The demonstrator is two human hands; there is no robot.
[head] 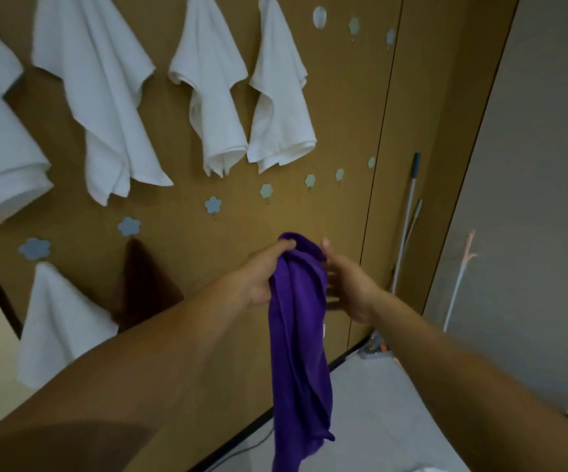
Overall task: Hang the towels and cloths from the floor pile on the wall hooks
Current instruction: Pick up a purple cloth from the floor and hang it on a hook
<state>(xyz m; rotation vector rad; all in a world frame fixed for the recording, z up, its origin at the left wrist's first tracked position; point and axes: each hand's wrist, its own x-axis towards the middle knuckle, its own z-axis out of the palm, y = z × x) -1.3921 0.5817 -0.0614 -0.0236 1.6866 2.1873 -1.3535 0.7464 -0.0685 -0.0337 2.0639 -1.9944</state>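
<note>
A purple cloth [298, 352] hangs long and bunched in front of the brown wall. My left hand [264, 275] grips its top fold, thumb along the upper edge. My right hand [347, 284] touches the cloth's right side near the top, fingers spread and fairly straight. Bare flower-shaped hooks [212, 205] run in a rising row just above my hands. Several white towels [100, 97] hang from the upper hooks. Lower left, a white cloth [54, 321] and a brown cloth [146, 284] hang from two hooks. The floor pile is out of view.
Two mop or broom handles [407, 219] lean in the corner at the right, next to a grey wall [531, 165]. A white and pink rod [459, 277] leans there too. A dark skirting strip and a cable run along the pale floor [378, 420].
</note>
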